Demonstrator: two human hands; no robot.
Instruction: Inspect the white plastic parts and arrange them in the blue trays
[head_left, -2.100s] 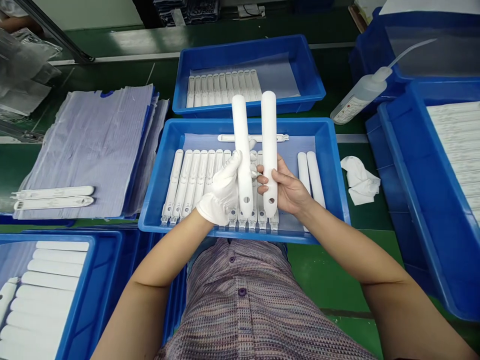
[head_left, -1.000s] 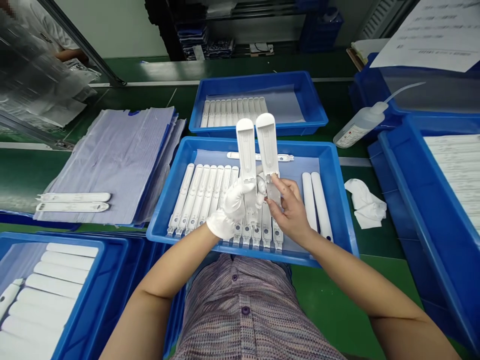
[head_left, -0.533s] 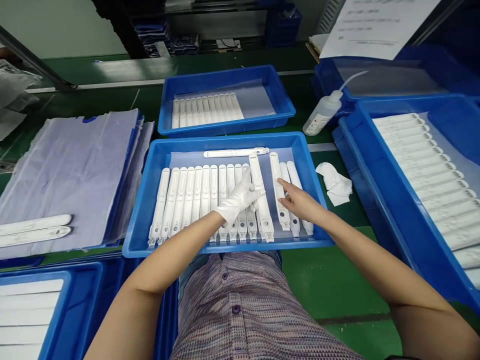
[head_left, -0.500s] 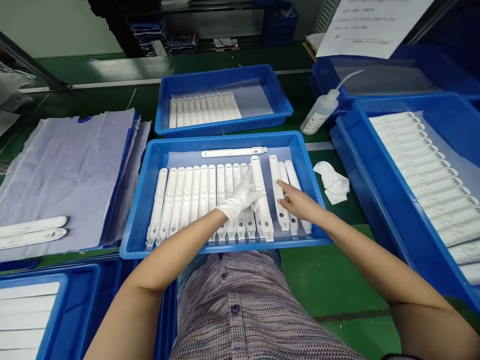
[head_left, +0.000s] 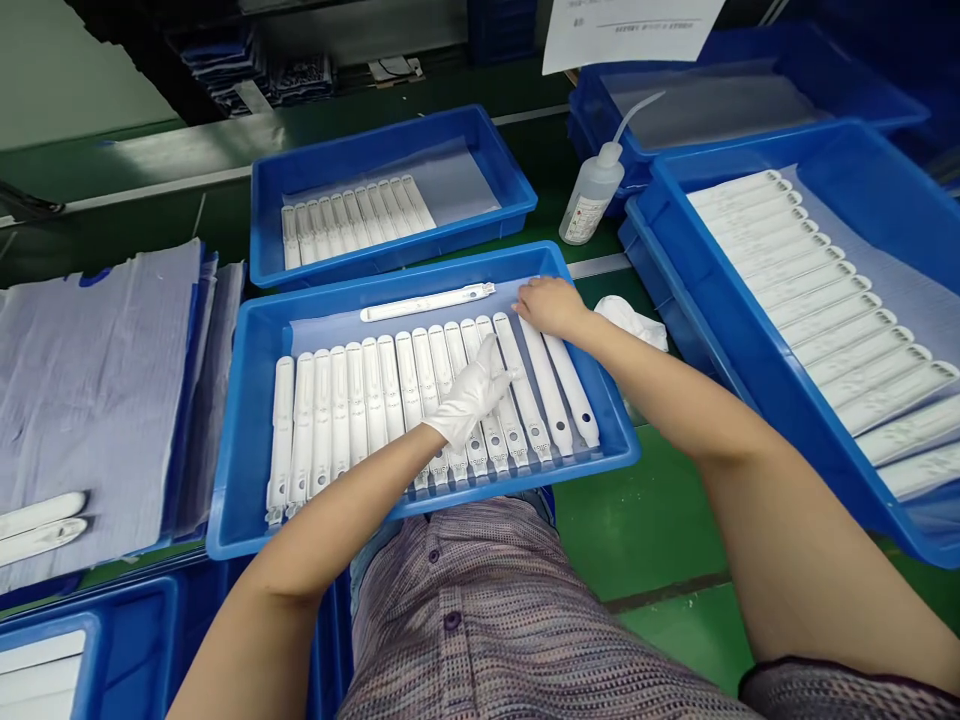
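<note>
A blue tray (head_left: 225, 430) in front of me holds a row of white strips (head_left: 339, 405), with one more strip (head_left: 427, 302) lying crosswise above them. My left hand (head_left: 474, 392), in a white glove, rests on the right part of the row with thumb and fingers apart. Bent and close together, the bare fingers of my right hand (head_left: 547, 305) are at the upper end of a plain white strip (head_left: 547, 390). Another plain strip (head_left: 576, 395) lies to its right. The right hand covers both upper ends.
Behind stands a second blue tray (head_left: 394, 258) of strips, with a squeeze bottle (head_left: 592, 195) beside it. Stacked trays (head_left: 750, 365) are at the right, near a crumpled white cloth (head_left: 634, 322). Purple-grey sheets (head_left: 105, 390) with two strips (head_left: 41, 530) lie at the left.
My right hand has gone from the middle of a printed strip to the upper ends of the plain strips. The printed strips now lie together in the row. The view has shifted right.
</note>
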